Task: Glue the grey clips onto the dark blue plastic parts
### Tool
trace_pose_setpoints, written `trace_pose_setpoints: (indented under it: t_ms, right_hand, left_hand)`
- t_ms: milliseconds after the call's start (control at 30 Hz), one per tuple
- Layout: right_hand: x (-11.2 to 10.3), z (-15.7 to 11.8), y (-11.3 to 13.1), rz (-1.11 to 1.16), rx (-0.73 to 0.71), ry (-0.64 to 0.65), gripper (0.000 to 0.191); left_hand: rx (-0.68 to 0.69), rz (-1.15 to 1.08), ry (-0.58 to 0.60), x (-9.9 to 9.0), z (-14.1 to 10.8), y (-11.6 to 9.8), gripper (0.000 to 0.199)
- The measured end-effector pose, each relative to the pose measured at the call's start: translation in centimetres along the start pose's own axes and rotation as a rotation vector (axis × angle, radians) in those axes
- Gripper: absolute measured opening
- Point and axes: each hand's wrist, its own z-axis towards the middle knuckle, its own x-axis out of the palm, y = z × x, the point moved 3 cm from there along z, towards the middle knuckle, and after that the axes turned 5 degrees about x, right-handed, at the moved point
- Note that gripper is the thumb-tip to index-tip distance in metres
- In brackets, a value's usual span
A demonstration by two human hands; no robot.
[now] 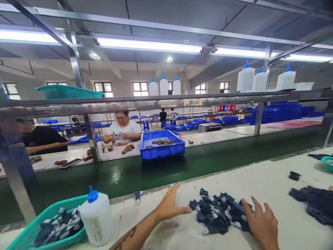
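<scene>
A loose pile of small dark blue pieces with white parts (214, 211) lies on the pale tabletop (161, 232). At the pile's left edge is my left hand (170, 206), fingers and thumb spread, holding nothing. On the right side, my right hand (261, 220) has its fingers apart; its index fingertip is at the edge of the pile. Similar pieces (61, 225) fill a green basket (28, 238) at the lower left. A white bottle with a blue cap (95, 218) stands against that basket. One more piece (137, 197) lies near the table's far edge.
Beyond the table runs a green belt (114, 178), with a blue crate (162, 151) at its far side. A metal shelf (156, 100) crosses overhead, bearing bottles. Darker pieces (314, 203) lie at the right. Two people sit opposite.
</scene>
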Motion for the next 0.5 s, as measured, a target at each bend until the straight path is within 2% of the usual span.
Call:
trace_pose_setpoints:
  t_ms: [100, 133, 200, 267, 367, 500]
  right_hand:
    - [0.5, 0.0, 1.9, 0.105, -0.053, 0.161, 0.042]
    - [0.8, -0.4, 2.7, 0.143, -0.077, 0.216, 0.041]
    - [1.4, -1.9, 3.9, 0.205, -0.091, 0.294, 0.042]
    - [1.9, -3.8, 4.5, 0.243, -0.054, 0.321, 0.047]
    - [1.8, -6.3, 4.8, 0.284, 0.057, 0.32, 0.056]
    - [1.4, -8.0, 5.5, 0.366, 0.218, 0.38, 0.056]
  left_hand:
    - [-0.002, 0.011, 0.154, 6.7, -0.3, -1.9, 0.112]
    - [-0.011, 0.02, 0.162, 8.6, -0.4, -2.2, 0.117]
    - [-0.044, 0.042, 0.118, 11.3, -0.3, -2.4, 0.108]
    - [-0.075, 0.05, 0.047, 12.8, -0.3, -2.2, 0.093]
    - [-0.085, 0.027, -0.03, 13.8, -0.8, -2.2, 0.078]
    - [-0.143, -0.003, -0.189, 14.5, -1.9, -3.3, 0.054]
